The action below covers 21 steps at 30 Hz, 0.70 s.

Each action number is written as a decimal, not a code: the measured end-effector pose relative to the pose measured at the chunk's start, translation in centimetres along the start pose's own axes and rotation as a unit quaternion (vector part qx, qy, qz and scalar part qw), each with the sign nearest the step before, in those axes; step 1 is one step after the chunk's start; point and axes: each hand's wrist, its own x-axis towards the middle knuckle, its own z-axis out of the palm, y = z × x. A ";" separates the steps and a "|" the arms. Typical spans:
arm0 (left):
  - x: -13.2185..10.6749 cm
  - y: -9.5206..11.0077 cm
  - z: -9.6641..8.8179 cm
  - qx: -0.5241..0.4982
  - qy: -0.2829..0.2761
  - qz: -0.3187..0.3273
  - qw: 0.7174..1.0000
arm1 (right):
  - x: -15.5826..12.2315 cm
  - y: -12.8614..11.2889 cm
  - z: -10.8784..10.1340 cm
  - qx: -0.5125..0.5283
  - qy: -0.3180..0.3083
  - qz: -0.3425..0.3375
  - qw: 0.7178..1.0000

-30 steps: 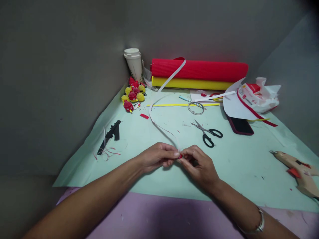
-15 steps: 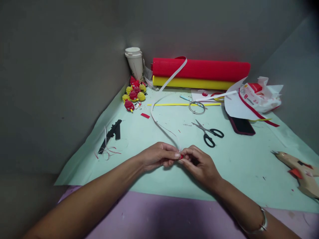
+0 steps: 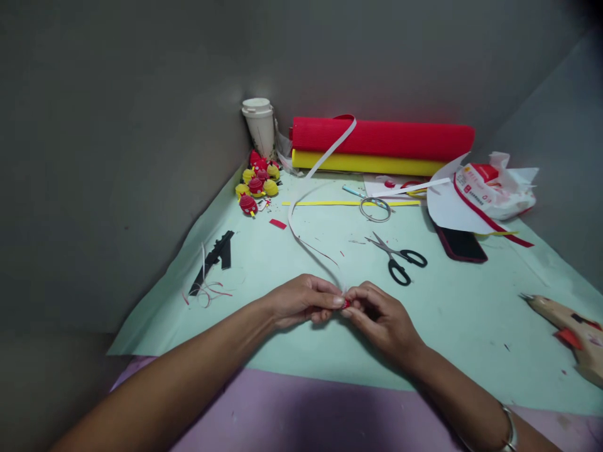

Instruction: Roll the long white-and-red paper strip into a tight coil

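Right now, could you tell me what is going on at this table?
A person is working a long paper strip with both bare hands. The left hand and right hand meet over the pale green sheet, pinching a small red coil at the strip's near end; the strip trails back to the red roll by the wall. Scissors, a phone and a glue gun lie untouched on the sheet, with finished red and yellow pieces near a cup.
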 end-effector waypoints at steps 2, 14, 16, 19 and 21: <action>0.0 0.0 0.0 0.001 0.002 -0.003 1.000 | 0.0 0.0 0.0 -0.004 0.000 -0.002 1.000; 0.1 -0.1 -0.2 -0.003 -0.002 0.000 1.000 | 0.0 0.3 0.0 0.011 -0.008 -0.002 1.000; 0.1 -0.2 -0.2 -0.007 -0.006 0.002 1.000 | 0.0 0.2 0.0 0.014 -0.009 -0.002 1.000; 0.1 -0.2 -0.3 -0.011 -0.013 0.006 1.000 | 0.0 0.2 0.0 0.013 -0.012 -0.002 1.000; 0.1 -0.2 -0.2 -0.011 -0.017 0.008 1.000 | -0.1 0.2 0.0 0.010 -0.015 -0.003 1.000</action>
